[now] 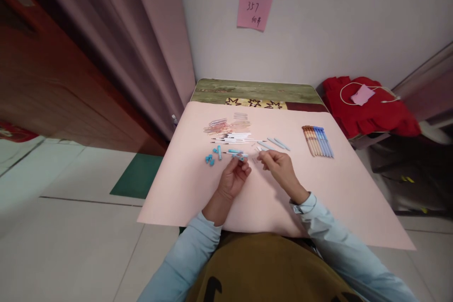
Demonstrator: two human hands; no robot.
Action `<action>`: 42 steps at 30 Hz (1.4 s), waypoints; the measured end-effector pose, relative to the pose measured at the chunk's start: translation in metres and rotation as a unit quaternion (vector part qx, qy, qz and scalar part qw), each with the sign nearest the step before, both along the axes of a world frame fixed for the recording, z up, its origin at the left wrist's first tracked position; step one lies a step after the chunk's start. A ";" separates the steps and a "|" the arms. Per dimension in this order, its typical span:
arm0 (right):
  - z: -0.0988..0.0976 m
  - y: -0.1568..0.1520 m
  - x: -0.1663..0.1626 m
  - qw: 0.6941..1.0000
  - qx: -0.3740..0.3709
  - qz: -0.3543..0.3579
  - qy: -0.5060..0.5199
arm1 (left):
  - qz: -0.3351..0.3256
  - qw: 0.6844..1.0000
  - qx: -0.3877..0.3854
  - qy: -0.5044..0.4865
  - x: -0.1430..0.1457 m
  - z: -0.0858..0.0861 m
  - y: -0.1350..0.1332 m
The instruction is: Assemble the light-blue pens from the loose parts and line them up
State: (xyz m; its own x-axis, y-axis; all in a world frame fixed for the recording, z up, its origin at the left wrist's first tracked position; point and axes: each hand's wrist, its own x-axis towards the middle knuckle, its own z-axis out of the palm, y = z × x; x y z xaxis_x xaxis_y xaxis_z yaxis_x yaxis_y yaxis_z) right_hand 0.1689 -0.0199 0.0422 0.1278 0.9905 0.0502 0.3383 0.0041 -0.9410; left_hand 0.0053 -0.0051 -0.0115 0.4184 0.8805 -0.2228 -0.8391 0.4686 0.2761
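My left hand (234, 179) is closed in a pinch around a small blue pen part (242, 158), held just above the table. To the right, my right hand (281, 167) has its fingertips pressed together; a tiny pale piece seems to be there, too small to name. Beyond the hands lie several white pen refills (236, 138) with dark tips. Light blue pen barrels (279, 143) rest just past my right fingers. Short blue pen pieces (211, 162) and an upright-lying blue tube (219, 152) are left of my left hand.
Clear and pinkish tubes (226, 126) lie at the back. A row of brown and blue pens (318, 142) is on the right of the pink-covered table (347, 198). Red cloth (375, 113) with a white cable stands beyond the right edge; a curtain (155, 23) hangs at left.
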 end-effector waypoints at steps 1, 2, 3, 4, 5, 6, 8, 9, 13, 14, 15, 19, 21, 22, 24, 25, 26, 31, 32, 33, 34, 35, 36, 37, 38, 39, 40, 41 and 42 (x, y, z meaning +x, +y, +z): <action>-0.002 0.001 0.006 1.000 0.007 -0.026 0.012 | 0.014 1.000 -0.013 -0.005 -0.001 0.000 0.001; -0.004 0.001 0.013 0.998 0.015 -0.055 0.012 | 0.023 0.999 -0.026 -0.006 -0.002 -0.001 0.002; -0.006 0.002 0.021 0.996 0.022 -0.084 0.001 | 0.026 0.999 -0.038 -0.001 -0.002 -0.001 0.003; -0.009 0.002 0.028 0.993 0.025 -0.111 -0.022 | 0.023 0.999 -0.048 0.006 -0.002 -0.001 0.003; -0.012 0.001 0.035 0.989 0.025 -0.131 -0.057 | 0.019 0.998 -0.056 0.015 -0.002 -0.001 0.003; -0.015 0.000 0.040 0.984 0.021 -0.143 -0.104 | 0.016 0.998 -0.061 0.022 -0.002 -0.002 0.004; -0.021 -0.003 0.046 0.967 -0.002 -0.142 -0.211 | 0.011 0.998 -0.061 0.031 -0.001 -0.002 0.003; -0.024 -0.005 0.046 0.956 -0.020 -0.133 -0.263 | 0.009 0.998 -0.058 0.033 0.000 -0.002 0.003; -0.033 -0.012 0.035 0.912 -0.057 -0.093 -0.395 | 0.018 0.998 -0.050 0.040 0.001 -0.002 0.003; -0.034 -0.013 0.032 0.905 -0.055 -0.089 -0.412 | 0.018 0.998 -0.048 0.043 0.001 -0.003 0.003; -0.035 -0.013 0.029 0.899 -0.055 -0.086 -0.425 | 0.016 0.998 -0.045 0.046 0.001 -0.003 0.003; -0.037 -0.011 0.023 0.884 -0.081 -0.073 -0.454 | 0.012 0.998 -0.032 0.052 0.000 -0.004 0.002; -0.037 -0.009 0.022 0.876 -0.083 -0.068 -0.469 | 0.011 0.998 -0.022 0.055 0.001 -0.003 0.001; -0.037 -0.008 0.021 0.871 -0.080 -0.066 -0.481 | 0.009 0.998 -0.017 0.056 0.001 -0.003 0.001; -0.037 -0.008 0.019 0.856 -0.077 -0.056 -0.509 | 0.008 0.998 -0.014 0.058 0.001 -0.001 0.000; -0.036 -0.008 0.018 0.848 -0.077 -0.048 -0.522 | 0.008 0.998 -0.014 0.059 0.002 -0.001 -0.001; -0.035 -0.009 0.017 0.842 -0.077 -0.040 -0.533 | 0.007 0.998 -0.013 0.061 0.002 0.000 -0.001; -0.031 -0.009 0.018 0.840 -0.082 -0.025 -0.536 | -0.003 0.997 -0.009 0.071 0.002 0.002 -0.002; -0.030 -0.008 0.021 0.845 -0.082 -0.031 -0.528 | -0.003 0.997 -0.010 0.071 0.002 0.001 -0.002; -0.030 -0.007 0.025 0.850 -0.080 -0.042 -0.520 | -0.003 0.998 -0.012 0.069 0.002 0.000 -0.002; -0.030 -0.005 0.029 0.854 -0.077 -0.057 -0.512 | -0.002 0.998 -0.014 0.066 0.002 0.000 -0.001; -0.031 -0.003 0.033 0.857 -0.073 -0.073 -0.505 | 0.001 0.998 -0.017 0.062 0.002 -0.001 -0.001; -0.032 -0.001 0.037 0.859 -0.070 -0.089 -0.499 | 0.005 0.998 -0.021 0.057 0.002 -0.002 0.000; -0.033 0.001 0.041 0.860 -0.067 -0.101 -0.495 | 0.009 0.998 -0.025 0.053 0.002 -0.003 0.001; -0.034 0.004 0.044 0.862 -0.065 -0.108 -0.491 | 0.014 0.998 -0.030 0.050 0.001 -0.004 0.001; -0.036 0.006 0.045 0.863 -0.064 -0.111 -0.488 | 0.017 0.998 -0.034 0.047 0.001 -0.004 0.002; -0.037 0.008 0.046 0.864 -0.062 -0.109 -0.488 | 0.018 0.998 -0.037 0.045 0.001 -0.005 0.002; -0.039 0.010 0.046 0.864 -0.059 -0.106 -0.489 | 0.017 0.998 -0.038 0.044 0.001 -0.005 0.003; -0.040 0.011 0.045 0.863 -0.055 -0.101 -0.493 | 0.015 0.998 -0.036 0.043 0.000 -0.006 0.003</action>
